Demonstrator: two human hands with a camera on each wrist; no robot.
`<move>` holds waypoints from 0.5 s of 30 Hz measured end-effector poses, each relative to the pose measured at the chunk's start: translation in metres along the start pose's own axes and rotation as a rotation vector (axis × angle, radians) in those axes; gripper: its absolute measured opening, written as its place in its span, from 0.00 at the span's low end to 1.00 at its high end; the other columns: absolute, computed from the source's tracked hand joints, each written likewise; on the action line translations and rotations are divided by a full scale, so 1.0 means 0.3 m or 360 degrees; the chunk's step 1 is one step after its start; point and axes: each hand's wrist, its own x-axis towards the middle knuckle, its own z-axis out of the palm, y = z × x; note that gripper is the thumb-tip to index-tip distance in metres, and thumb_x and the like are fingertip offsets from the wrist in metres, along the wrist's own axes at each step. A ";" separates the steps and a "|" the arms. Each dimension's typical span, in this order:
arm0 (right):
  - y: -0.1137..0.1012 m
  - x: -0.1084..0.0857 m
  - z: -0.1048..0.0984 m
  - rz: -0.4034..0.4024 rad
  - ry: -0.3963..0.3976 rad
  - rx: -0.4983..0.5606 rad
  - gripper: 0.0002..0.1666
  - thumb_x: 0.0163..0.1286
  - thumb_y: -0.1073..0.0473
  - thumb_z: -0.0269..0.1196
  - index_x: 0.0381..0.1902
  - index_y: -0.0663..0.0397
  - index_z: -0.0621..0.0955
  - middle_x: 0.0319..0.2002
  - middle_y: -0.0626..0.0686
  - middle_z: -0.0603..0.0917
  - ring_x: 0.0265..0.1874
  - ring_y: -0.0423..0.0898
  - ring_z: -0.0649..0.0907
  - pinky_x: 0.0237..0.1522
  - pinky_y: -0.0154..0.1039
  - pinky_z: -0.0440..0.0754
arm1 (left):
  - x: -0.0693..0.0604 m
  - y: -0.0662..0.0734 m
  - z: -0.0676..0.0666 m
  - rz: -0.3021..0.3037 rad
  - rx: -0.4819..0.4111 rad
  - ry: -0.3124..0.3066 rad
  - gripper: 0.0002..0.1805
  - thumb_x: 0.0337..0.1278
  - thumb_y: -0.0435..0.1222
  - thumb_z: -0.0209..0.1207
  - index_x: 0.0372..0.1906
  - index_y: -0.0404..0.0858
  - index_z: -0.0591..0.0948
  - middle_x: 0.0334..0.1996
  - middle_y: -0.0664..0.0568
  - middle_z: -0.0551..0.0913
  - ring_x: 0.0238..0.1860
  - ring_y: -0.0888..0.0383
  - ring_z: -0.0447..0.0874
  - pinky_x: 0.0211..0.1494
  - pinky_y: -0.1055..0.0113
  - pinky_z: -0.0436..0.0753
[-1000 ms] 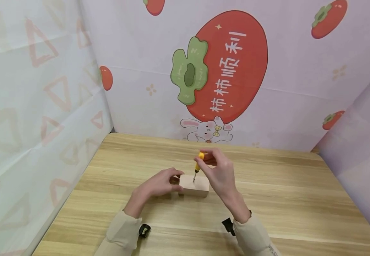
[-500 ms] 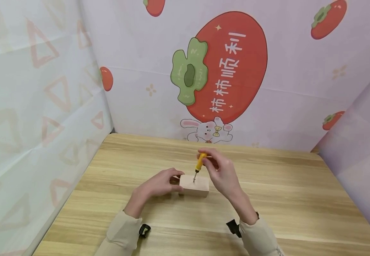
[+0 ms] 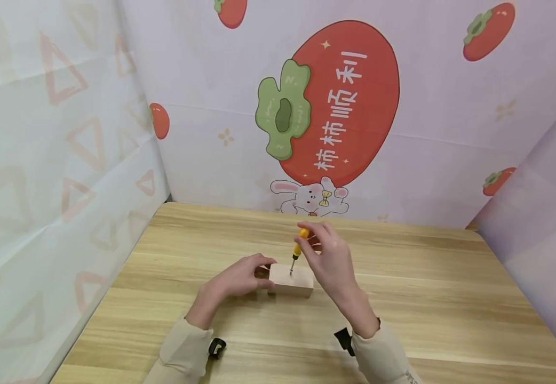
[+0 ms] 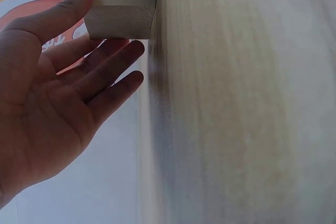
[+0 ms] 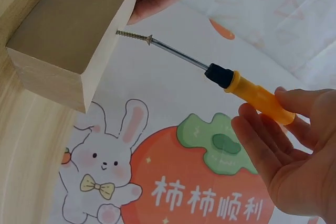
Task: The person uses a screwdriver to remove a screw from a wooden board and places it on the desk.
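A pale wooden block [image 3: 291, 289] lies on the table in the head view. My left hand [image 3: 241, 276] grips its left end, with the thumb on the near side and fingers on the far side. A metal screw [image 5: 134, 36] stands partly sunk in the block's top face, its threads showing in the right wrist view. The tip of a yellow screwdriver [image 5: 260, 98] with a black collar meets the screw head, its shaft slightly tilted. My right hand [image 3: 330, 260] pinches the top of the handle between thumb and fingers. The left wrist view shows the block's end face beside my left fingers.
The wood-grain table [image 3: 427, 298] extends around the block. Behind it stands a printed backdrop [image 3: 201, 160] with persimmons and a rabbit; a pale cloth wall [image 3: 66, 224] rises on the left. Black wrist devices [image 3: 217, 348] sit at both sleeves.
My right hand shifts right and rolls around the handle, then comes back left to a pinch near its top. The screwdriver tip stays on the screw. My left hand and the block keep their place.
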 end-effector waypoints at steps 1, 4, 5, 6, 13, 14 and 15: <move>-0.003 0.000 -0.001 -0.0002 -0.0004 0.0001 0.17 0.60 0.66 0.72 0.49 0.56 0.85 0.35 0.52 0.82 0.31 0.43 0.85 0.34 0.32 0.88 | 0.000 0.001 -0.001 0.0003 0.0001 0.0000 0.33 0.56 0.46 0.69 0.64 0.37 0.76 0.57 0.47 0.80 0.57 0.51 0.83 0.63 0.57 0.81; -0.012 0.003 -0.009 -0.0031 -0.0045 0.0014 0.17 0.62 0.69 0.70 0.50 0.57 0.84 0.38 0.53 0.83 0.33 0.44 0.87 0.36 0.33 0.88 | 0.002 0.001 0.000 0.0006 -0.0006 -0.0005 0.32 0.57 0.45 0.69 0.64 0.36 0.76 0.57 0.47 0.80 0.57 0.51 0.83 0.63 0.57 0.82; -0.015 0.004 -0.011 -0.0045 -0.0070 0.0022 0.17 0.63 0.70 0.69 0.50 0.57 0.84 0.39 0.53 0.84 0.34 0.44 0.87 0.36 0.33 0.88 | 0.002 0.001 0.000 0.0010 -0.0008 -0.0007 0.32 0.57 0.45 0.69 0.64 0.37 0.76 0.57 0.47 0.80 0.57 0.51 0.83 0.63 0.57 0.82; -0.019 0.005 -0.013 -0.0056 -0.0100 0.0032 0.17 0.64 0.71 0.67 0.51 0.57 0.83 0.40 0.53 0.84 0.34 0.44 0.87 0.36 0.32 0.88 | 0.003 0.000 0.000 0.0009 -0.0005 -0.0009 0.32 0.57 0.45 0.69 0.64 0.37 0.76 0.57 0.47 0.80 0.57 0.52 0.83 0.63 0.57 0.82; -0.028 0.008 -0.017 -0.0082 -0.0267 0.0138 0.20 0.67 0.74 0.61 0.55 0.55 0.82 0.45 0.53 0.86 0.32 0.43 0.83 0.32 0.30 0.85 | -0.001 0.002 -0.004 0.0017 0.0003 -0.0009 0.32 0.57 0.44 0.69 0.64 0.36 0.76 0.57 0.46 0.80 0.57 0.52 0.83 0.63 0.58 0.82; -0.029 0.008 -0.018 -0.0069 -0.0279 0.0160 0.20 0.67 0.73 0.61 0.55 0.54 0.82 0.46 0.54 0.86 0.34 0.43 0.84 0.33 0.30 0.86 | -0.001 0.002 -0.004 0.0017 0.0002 -0.0010 0.32 0.58 0.45 0.69 0.64 0.36 0.76 0.58 0.46 0.80 0.57 0.51 0.83 0.63 0.57 0.82; -0.027 0.007 -0.019 -0.0054 -0.0286 0.0185 0.20 0.68 0.72 0.62 0.55 0.54 0.82 0.47 0.54 0.86 0.35 0.44 0.85 0.34 0.30 0.87 | -0.001 0.001 -0.003 0.0015 0.0003 -0.0009 0.32 0.57 0.45 0.69 0.64 0.36 0.76 0.58 0.46 0.80 0.57 0.51 0.83 0.63 0.57 0.81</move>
